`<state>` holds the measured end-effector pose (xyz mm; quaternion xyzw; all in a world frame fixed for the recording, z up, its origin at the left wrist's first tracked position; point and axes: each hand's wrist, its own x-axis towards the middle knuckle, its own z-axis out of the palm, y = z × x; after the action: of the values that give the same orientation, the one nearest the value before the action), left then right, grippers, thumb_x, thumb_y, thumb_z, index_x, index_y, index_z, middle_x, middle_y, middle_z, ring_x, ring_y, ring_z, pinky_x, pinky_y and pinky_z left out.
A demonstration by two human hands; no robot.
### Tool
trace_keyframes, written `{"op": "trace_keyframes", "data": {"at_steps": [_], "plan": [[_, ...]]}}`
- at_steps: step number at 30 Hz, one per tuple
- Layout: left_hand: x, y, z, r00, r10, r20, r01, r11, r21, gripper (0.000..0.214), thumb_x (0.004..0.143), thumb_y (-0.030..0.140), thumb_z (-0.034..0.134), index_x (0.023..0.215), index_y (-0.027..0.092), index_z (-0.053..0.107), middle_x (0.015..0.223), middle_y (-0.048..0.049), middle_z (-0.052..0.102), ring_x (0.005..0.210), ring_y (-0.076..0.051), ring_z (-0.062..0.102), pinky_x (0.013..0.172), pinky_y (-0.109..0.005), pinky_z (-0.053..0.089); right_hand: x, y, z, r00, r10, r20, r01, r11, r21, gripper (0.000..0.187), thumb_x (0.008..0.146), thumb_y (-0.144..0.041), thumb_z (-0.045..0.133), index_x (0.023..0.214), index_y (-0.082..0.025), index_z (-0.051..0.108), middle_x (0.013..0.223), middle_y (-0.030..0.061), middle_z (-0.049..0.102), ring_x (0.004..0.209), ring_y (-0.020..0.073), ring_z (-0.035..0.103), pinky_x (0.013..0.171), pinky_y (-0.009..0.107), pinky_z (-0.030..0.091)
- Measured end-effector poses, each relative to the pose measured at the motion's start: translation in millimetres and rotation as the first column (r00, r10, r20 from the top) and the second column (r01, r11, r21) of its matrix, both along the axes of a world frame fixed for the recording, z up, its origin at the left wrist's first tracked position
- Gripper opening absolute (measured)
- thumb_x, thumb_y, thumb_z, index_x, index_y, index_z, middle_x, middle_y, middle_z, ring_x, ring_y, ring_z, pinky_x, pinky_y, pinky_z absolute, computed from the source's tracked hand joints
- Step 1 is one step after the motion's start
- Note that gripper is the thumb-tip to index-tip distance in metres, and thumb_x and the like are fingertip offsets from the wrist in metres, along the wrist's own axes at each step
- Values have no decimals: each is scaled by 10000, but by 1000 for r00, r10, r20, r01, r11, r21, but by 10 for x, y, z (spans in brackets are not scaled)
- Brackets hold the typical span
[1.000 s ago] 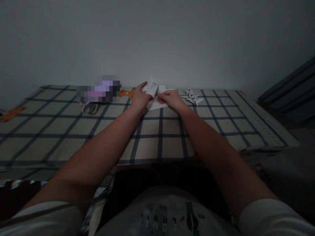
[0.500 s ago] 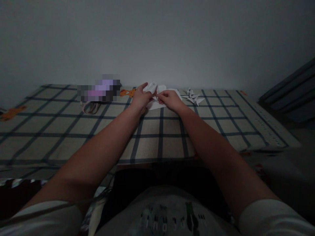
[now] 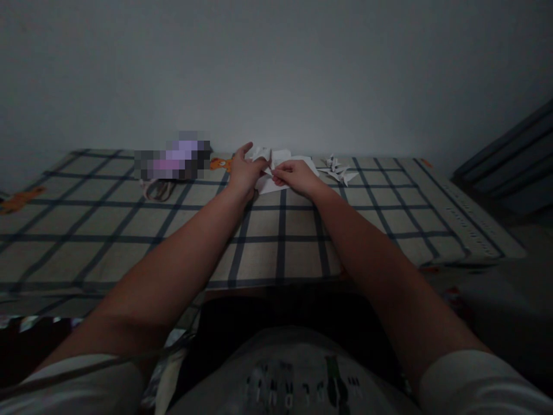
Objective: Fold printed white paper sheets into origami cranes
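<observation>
A piece of folded white paper (image 3: 261, 154) is between my two hands, over flat white sheets (image 3: 272, 185) on the table. My left hand (image 3: 246, 173) grips the folded paper from the left, one finger raised away from it. Closed in a pinch, my right hand (image 3: 296, 174) holds the paper's near edge between thumb and fingertips. The fingers partly cover the paper, so its exact shape is hard to make out. Just right of my right hand lie several folded paper cranes (image 3: 339, 170), their pointed tips sticking out.
A checked tablecloth (image 3: 259, 253) covers the table, which meets a plain wall (image 3: 276, 75). A blurred purple object (image 3: 179, 155) with a looped strap (image 3: 158, 189) lies at the back left. Dark folded fabric (image 3: 514, 155) hangs at the far right.
Both hands have shifted very slightly left with the folded paper, which now sits a little lower between them. The cranes and the purple object stay where they were.
</observation>
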<state>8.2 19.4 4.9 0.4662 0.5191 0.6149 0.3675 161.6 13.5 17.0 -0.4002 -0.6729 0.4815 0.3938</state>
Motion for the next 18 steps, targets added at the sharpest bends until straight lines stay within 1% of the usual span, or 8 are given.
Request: {"op": "trace_keyframes", "data": {"at_steps": [2, 4, 7, 9, 12, 14, 15, 18], "plan": [[-6, -20, 32, 1000, -8, 9, 8, 1000, -2, 772, 763, 171, 742, 1482, 186, 460, 945, -58, 669, 856, -195, 699, 780, -322, 582, 7, 4, -5, 1000, 6, 19, -6, 1000, 4, 214, 915, -159, 659, 702, -149, 680, 690, 32, 714, 628, 101, 636, 676, 228, 534], [-13, -56, 76, 999, -28, 22, 28, 1000, -6, 739, 744, 139, 738, 1444, 190, 510, 930, -50, 666, 798, -172, 684, 740, -300, 568, 24, 19, -16, 999, -9, 33, 8, 999, 38, 232, 927, -251, 665, 720, -151, 686, 707, 37, 711, 632, 110, 626, 668, 239, 522], [-16, -130, 145, 992, -117, 46, 120, 990, -70, 678, 716, 102, 723, 1372, 185, 576, 912, -43, 685, 705, -140, 645, 669, -273, 538, 61, 52, -26, 995, -89, 37, 81, 980, 180, 238, 905, -383, 693, 825, -160, 712, 781, 33, 706, 694, 123, 618, 692, 243, 505], [-10, -176, 175, 976, -213, 53, 218, 969, -118, 566, 695, 82, 709, 1249, 184, 648, 893, -36, 695, 683, -139, 629, 639, -266, 521, 86, 68, -15, 991, -130, 20, 118, 948, 297, 206, 880, -372, 721, 950, -178, 733, 887, 30, 709, 798, 130, 628, 766, 241, 502], [4, -220, 187, 940, -338, 36, 339, 928, -156, 287, 683, 66, 680, 945, 178, 713, 808, -36, 680, 663, -150, 615, 643, -288, 515, 118, 77, 22, 992, -123, 35, 98, 904, 416, 224, 871, -324, 731, 1070, -223, 754, 1058, 41, 700, 933, 142, 631, 903, 265, 487], [10, -232, 183, 922, -387, 17, 384, 908, -169, 179, 690, 69, 675, 829, 177, 703, 779, -45, 669, 648, -157, 607, 667, -318, 518, 131, 79, 42, 990, -124, 63, 82, 887, 455, 187, 868, -308, 732, 1032, -228, 771, 1074, 49, 697, 980, 154, 629, 962, 286, 470], [10, -234, 180, 916, -401, 8, 396, 902, -173, 166, 692, 67, 677, 815, 177, 702, 781, -49, 670, 645, -159, 605, 678, -330, 519, 135, 81, 47, 990, -126, 69, 81, 884, 461, 155, 873, -307, 725, 993, -223, 776, 1058, 51, 702, 995, 160, 629, 979, 294, 463], [-9, -224, 173, 907, -420, -31, 407, 893, -191, 192, 702, 97, 715, 875, 182, 720, 802, -57, 680, 642, -166, 605, 671, -338, 512, 140, 87, 43, 990, -134, 48, 100, 896, 432, 137, 902, -317, 685, 884, -208, 766, 989, 47, 726, 985, 170, 642, 980, 306, 465]]}}
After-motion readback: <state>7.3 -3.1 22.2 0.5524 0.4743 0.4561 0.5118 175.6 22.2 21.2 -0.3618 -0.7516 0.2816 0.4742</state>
